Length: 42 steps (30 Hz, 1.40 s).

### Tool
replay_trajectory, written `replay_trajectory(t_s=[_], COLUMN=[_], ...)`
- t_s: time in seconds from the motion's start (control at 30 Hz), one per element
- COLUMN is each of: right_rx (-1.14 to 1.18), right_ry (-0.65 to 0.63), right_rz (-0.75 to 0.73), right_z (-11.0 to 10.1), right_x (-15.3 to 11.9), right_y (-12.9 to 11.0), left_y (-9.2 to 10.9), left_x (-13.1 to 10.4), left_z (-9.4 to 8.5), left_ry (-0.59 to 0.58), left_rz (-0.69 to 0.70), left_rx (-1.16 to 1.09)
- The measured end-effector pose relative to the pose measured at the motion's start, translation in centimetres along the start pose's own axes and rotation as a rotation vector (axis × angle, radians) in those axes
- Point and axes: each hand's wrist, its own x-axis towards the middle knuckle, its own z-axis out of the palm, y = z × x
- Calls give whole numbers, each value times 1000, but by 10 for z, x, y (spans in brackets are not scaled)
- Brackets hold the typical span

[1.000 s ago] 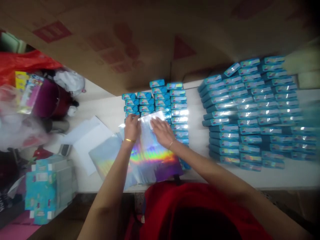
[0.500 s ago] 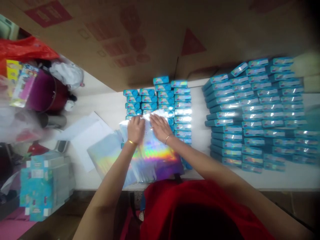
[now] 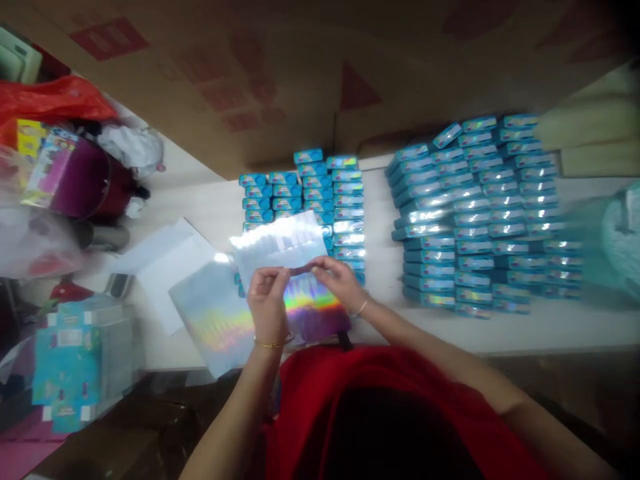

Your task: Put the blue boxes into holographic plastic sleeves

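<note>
From your right hand (image 3: 341, 283), a bare lane of bench (image 3: 383, 267) opens at three o'clock before box rows (image 3: 475, 217) block you; nearer boxes (image 3: 349, 200) and a carton (image 3: 290, 87) bar twelve.

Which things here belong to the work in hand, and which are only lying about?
In use:
narrow strip, pinched by left hand and right hand
shiny sheets, below
blue boxes, probably

Apparently lying about:
purple container
red plastic bag
white plastic bag

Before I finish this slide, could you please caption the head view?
Left hand and right hand pinch what looks like a narrow dark strip above holographic sheets, near rows of teal boxes.
</note>
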Motion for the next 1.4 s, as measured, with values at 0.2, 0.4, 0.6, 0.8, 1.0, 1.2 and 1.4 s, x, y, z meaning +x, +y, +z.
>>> replay_trajectory(t_s=[0.2,0.4,0.6,0.8,1.0,1.2,1.4], right_rx=[-13,-194,-555,-696,-720,-573,-644], right_ry=[199,269,279,259,231,276,338], right_rz=[174,276,225,228,220,219,81], right_z=[-42,-82,-96,-99,-98,-92,-81], right_x=[-79,-92,-69,-65,-63,-68,-94], right_y=[13,55,69,70,82,104,112], left_y=[-58,-103,-108,-112,-113,-107,-105], left_x=[-46,-58,-46,-45,-44,-43,-44], left_z=[29,60,80,86,89,90,70], left_ry=[-212,-279,-197,-182,-199,-202,-446], left_rz=[-248,142,304,341,352,332,548], left_rx=[59,251,625,763,840,901,1036])
